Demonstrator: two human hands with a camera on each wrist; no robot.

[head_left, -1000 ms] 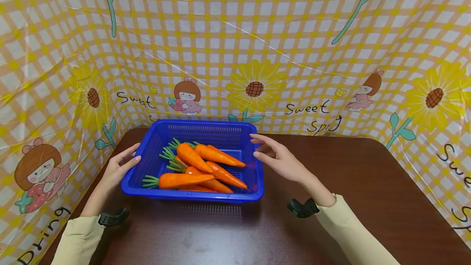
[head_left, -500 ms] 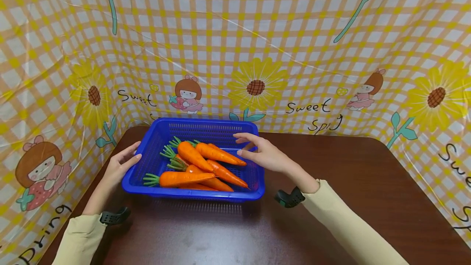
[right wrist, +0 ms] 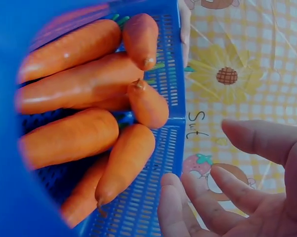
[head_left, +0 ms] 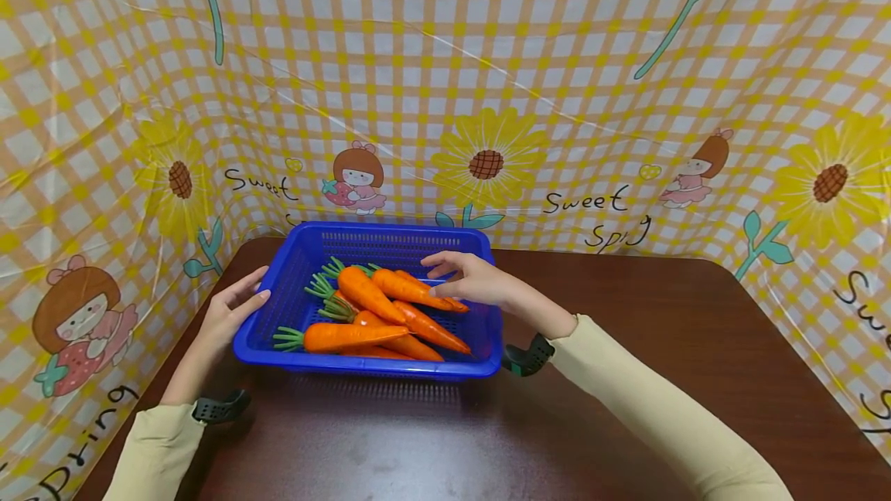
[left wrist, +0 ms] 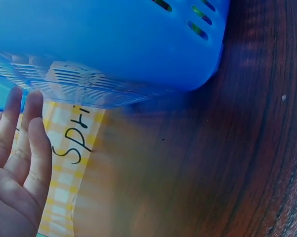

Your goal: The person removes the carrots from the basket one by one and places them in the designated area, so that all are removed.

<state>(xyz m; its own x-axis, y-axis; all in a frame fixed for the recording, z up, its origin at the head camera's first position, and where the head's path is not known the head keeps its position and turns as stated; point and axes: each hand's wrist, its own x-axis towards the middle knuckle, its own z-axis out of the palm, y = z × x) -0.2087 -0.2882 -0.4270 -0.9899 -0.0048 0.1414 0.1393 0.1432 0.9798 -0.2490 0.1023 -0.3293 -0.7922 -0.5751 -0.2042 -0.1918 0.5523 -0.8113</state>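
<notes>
A blue plastic basket (head_left: 369,364) with slotted walls holds several orange carrots with green stem ends. My left hand (head_left: 226,319) rests against its left side, and in the left wrist view those fingers (left wrist: 38,148) are straight beside the slotted wall. Over the basket's right half hovers my right hand (head_left: 469,281), its fingers loosely spread. Its thumb looks close to the tip of the rear carrot (head_left: 411,290); contact cannot be told. In the right wrist view nothing lies between thumb and fingers (right wrist: 237,187). The front carrot (head_left: 348,337) lies across the others.
The basket stands on a dark brown table (head_left: 668,331), left of its middle. A yellow checkered cloth (head_left: 557,45) with sunflowers and cartoon figures hangs around the back and both sides.
My right hand has moved left, from beside the basket's right wall to above the carrots. The left hand stays at the basket's left side, and the carrots lie as before.
</notes>
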